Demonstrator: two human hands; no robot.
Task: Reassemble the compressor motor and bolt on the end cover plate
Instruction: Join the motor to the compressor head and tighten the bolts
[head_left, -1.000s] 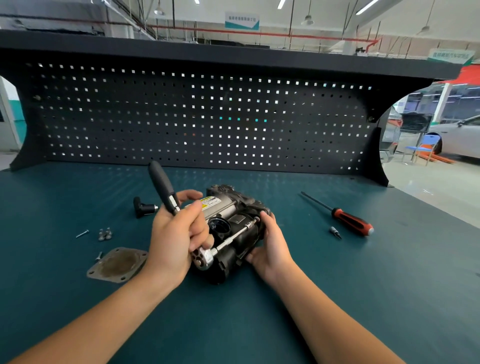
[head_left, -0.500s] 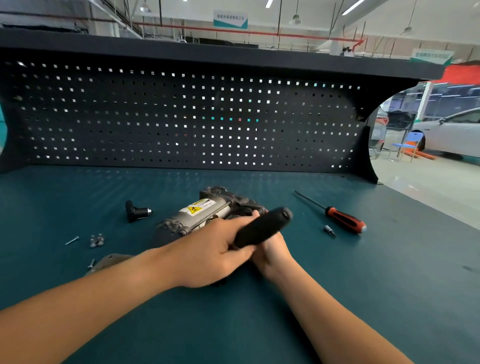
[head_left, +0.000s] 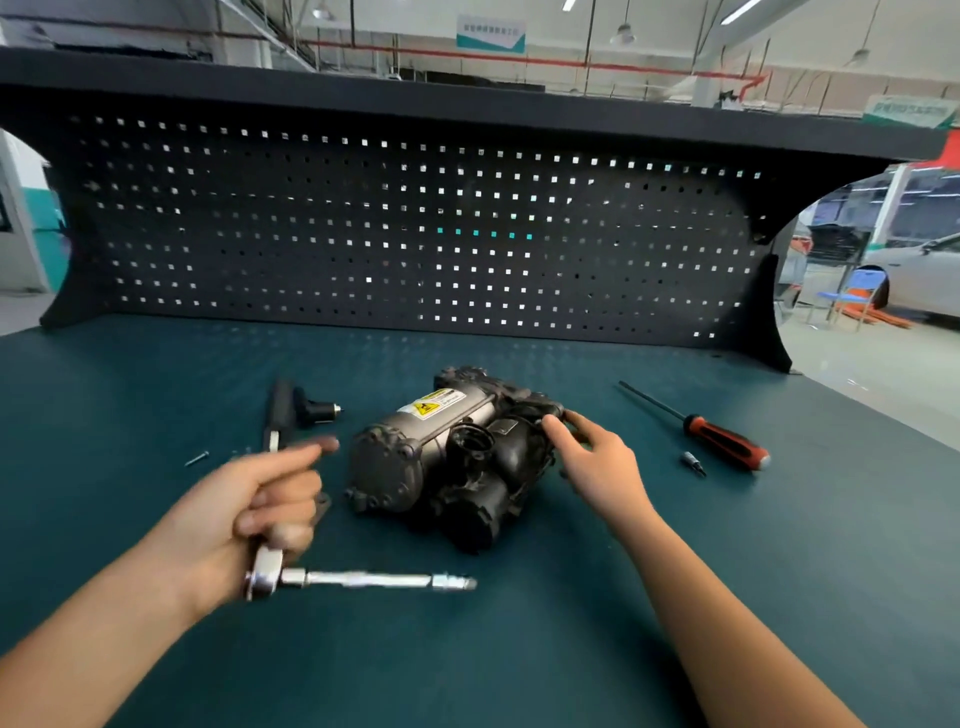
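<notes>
The left hand (head_left: 249, 509), blurred, seems to grip the ratchet (head_left: 358, 579). The right hand (head_left: 597, 462), fingers relaxed, touches the compressor (head_left: 447, 457).

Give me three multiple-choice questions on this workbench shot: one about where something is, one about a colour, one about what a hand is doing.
1. On which side of the compressor motor does the screwdriver lie?
A. Right
B. Left
C. On top of it

2. The screwdriver's grip is
A. blue and white
B. red and black
C. all yellow

3. The left hand is
A. flat and empty
B. gripping the ratchet wrench
C. pinching a screw

Answers:
1 A, it lies on the mat beyond the right hand.
2 B, the grip is red with black insets.
3 B, its fingers curl round the wrench's handle.
</notes>
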